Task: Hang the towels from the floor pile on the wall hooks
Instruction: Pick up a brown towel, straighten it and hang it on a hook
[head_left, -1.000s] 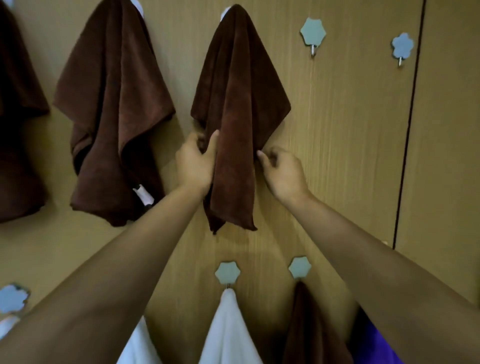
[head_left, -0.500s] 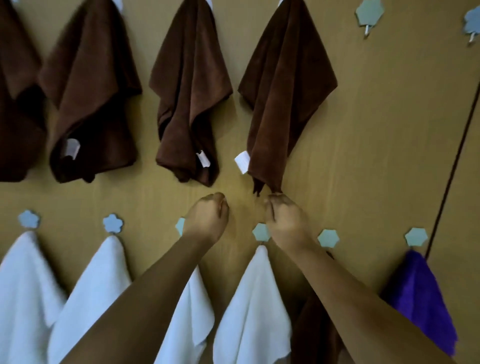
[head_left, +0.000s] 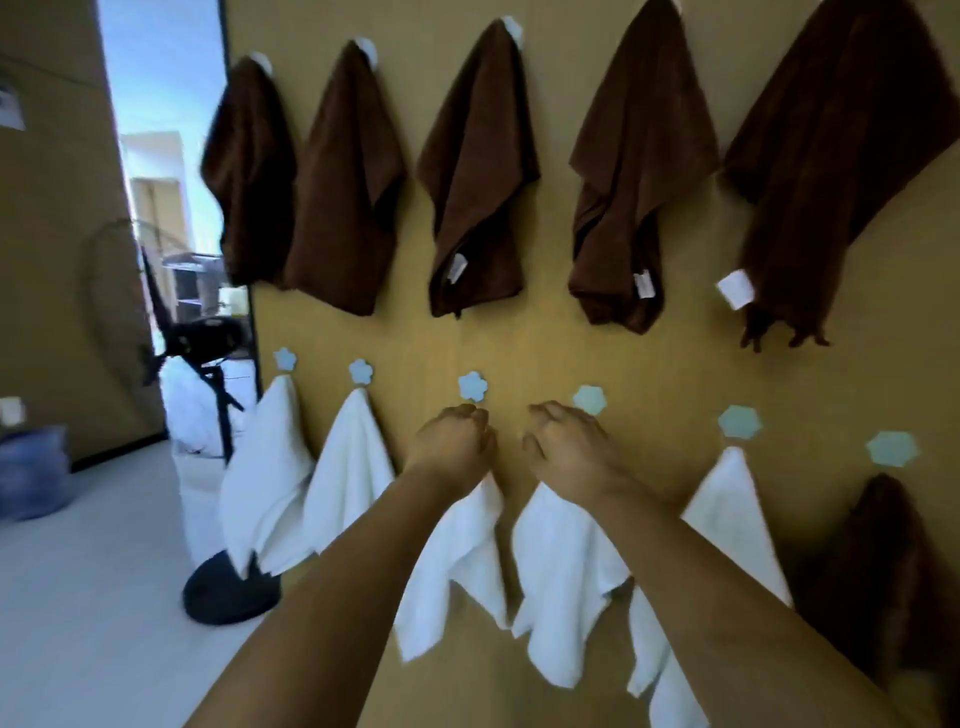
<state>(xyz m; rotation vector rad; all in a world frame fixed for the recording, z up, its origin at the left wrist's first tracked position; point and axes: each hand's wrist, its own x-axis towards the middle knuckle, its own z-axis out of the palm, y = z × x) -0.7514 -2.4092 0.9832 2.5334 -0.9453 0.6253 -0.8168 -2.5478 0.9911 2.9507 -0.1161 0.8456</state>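
1. Since prev frame: both hands dropped off the right-most brown towel (head_left: 831, 171); view swung left, showing floor (head_left: 104, 571) & fan (head_left: 208, 343).
2. Left hand (head_left: 453, 448) & right hand (head_left: 571, 452): loosely curled, holding nothing, close together w/o touching, in front of the white towels (head_left: 561, 561).
3. Floor pile not in view; can't tell which way it lies or which hand's nearer.

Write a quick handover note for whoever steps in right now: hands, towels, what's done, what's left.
Left hand and right hand: both loosely curled, holding nothing, in front of the lower row.
Top row: five brown towels hung.
Lower row: five white towels and one brown towel hung.
Floor pile is not in view, so whether any towels remain cannot be told; check the floor, then hang any leftovers on free hooks.
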